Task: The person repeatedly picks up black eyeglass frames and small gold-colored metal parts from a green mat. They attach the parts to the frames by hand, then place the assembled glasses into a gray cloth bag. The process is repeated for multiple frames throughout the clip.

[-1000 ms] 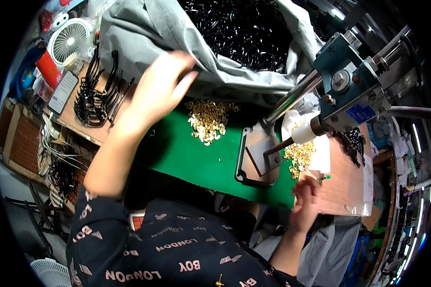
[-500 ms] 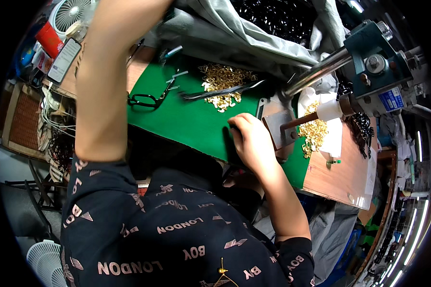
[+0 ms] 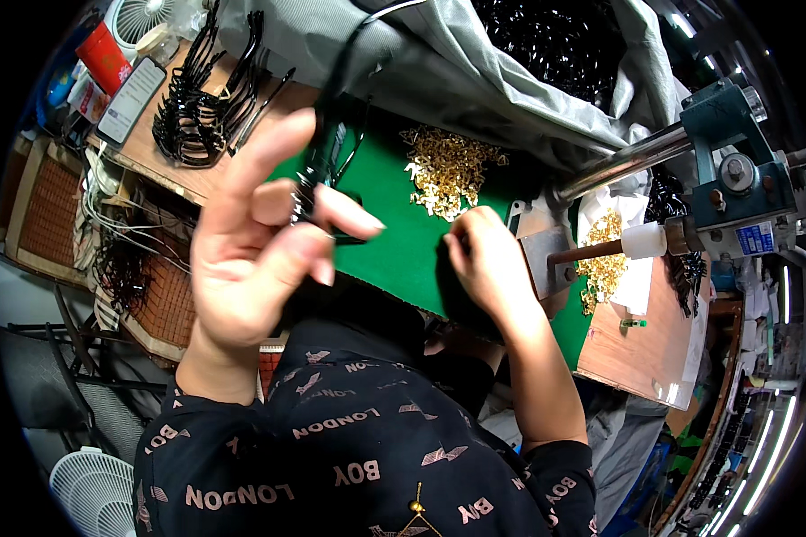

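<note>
My left hand (image 3: 260, 242) is raised in front of the green mat (image 3: 403, 259), thumb and fingers pinching a long, glossy black eyeglass temple (image 3: 318, 166); blur keeps me from telling whether it is one or several. Behind that hand lie a black eyeglass frame (image 3: 354, 234), partly covered, and a thin dark temple (image 3: 360, 139). On the mat rests my right hand (image 3: 488, 255), its fingers curled inward, beside a pile of small gold metal pieces (image 3: 452, 170). Whatever those fingers hold is hidden. The metal plate (image 3: 546, 255) of a bench press stands just right of it.
The press (image 3: 725, 152) has a steel column and a copper-coloured rod. More gold pieces (image 3: 604, 259) lie on white paper to its right. Black eyeglass frames (image 3: 197, 116) are stacked at the left, near a phone (image 3: 132, 100). Grey cloth (image 3: 421, 63) lines the back, around glossy black parts.
My left arm has drawn back from the far side toward me, bringing a black temple. The dark temples across the gold pile no longer show there. My right hand stays beside the press.
</note>
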Tool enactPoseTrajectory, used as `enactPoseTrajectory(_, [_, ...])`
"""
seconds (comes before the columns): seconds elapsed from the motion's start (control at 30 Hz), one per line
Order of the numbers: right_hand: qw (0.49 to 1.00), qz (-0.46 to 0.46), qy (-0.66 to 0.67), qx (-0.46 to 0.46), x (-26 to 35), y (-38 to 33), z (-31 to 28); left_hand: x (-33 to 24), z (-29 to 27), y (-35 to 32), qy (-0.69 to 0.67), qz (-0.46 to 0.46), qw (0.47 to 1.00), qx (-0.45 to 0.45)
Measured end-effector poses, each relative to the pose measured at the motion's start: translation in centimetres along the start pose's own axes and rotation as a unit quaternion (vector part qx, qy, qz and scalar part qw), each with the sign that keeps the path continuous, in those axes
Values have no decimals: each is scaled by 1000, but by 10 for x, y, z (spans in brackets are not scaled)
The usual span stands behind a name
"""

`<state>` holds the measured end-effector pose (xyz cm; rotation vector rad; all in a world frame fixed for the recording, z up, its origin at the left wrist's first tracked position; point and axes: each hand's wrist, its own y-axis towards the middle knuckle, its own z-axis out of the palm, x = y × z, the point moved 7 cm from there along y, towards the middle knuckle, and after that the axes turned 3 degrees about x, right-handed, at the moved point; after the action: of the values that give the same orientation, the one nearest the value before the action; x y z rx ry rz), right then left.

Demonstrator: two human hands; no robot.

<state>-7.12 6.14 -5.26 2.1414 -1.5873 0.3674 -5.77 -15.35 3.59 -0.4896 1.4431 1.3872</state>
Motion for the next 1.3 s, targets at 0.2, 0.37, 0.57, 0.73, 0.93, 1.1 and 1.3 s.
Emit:
enactPoseTrajectory(0.2, [928, 191, 319, -20, -21, -20, -18, 55, 45, 0, 171, -75, 978, 94])
enactPoseTrajectory(0.37, [964, 22, 258, -60, 38, -36, -56, 81, 79, -8, 119, -216, 954, 169])
enactPoseTrajectory(0.57, [976, -85, 197, -27, 63, -43, -77, 70, 97, -11, 112, -202, 937, 262])
enactPoseTrajectory(0.73, [958, -26, 275, -78, 55, -50, -82, 54, 105, -13, 218, -14, 953, 208])
enactPoseTrajectory(0.93, [902, 46, 423, -68, 36, -54, -85, 41, 118, -12, 223, 36, 949, 221])
enactPoseTrajectory(1.1, [859, 75, 505, 27, 23, -58, -69, 56, 118, -18, 31, -154, 966, 207])
enactPoseTrajectory(1.3, [895, -6, 446, -15, 33, -64, -83, 55, 110, -12, -72, -218, 964, 135])
